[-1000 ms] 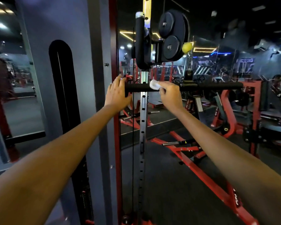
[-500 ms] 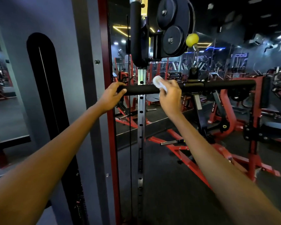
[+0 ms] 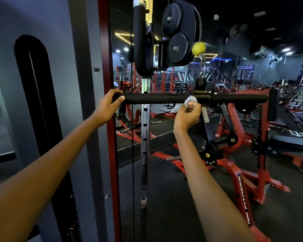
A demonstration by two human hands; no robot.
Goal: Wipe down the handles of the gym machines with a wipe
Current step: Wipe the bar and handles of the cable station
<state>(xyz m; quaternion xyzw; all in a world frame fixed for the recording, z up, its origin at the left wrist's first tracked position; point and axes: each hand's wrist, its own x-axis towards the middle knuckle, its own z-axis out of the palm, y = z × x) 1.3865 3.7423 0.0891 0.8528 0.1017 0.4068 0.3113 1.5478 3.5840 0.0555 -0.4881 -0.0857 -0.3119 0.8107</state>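
Note:
A black padded handle bar [image 3: 157,99] hangs level from a cable, below a yellow ball stopper [image 3: 198,48]. My left hand [image 3: 108,106] grips the bar's left end, thumb over the top. My right hand [image 3: 188,116] pinches a crumpled white wipe [image 3: 189,101] and holds it against the underside of the bar, just left of its centre clamp [image 3: 202,96]. The right half of the bar [image 3: 240,99] is uncovered.
A grey and red machine column [image 3: 87,84] stands close on the left. A perforated steel rail [image 3: 145,137] runs down behind the bar, with black pulley wheels [image 3: 179,32] above. Red plate-loaded machines [image 3: 243,154] crowd the floor on the right.
My right hand has slid the wipe rightwards along the bar, from near the left end to the centre clamp, and dropped under the bar. My left hand stays on the left end.

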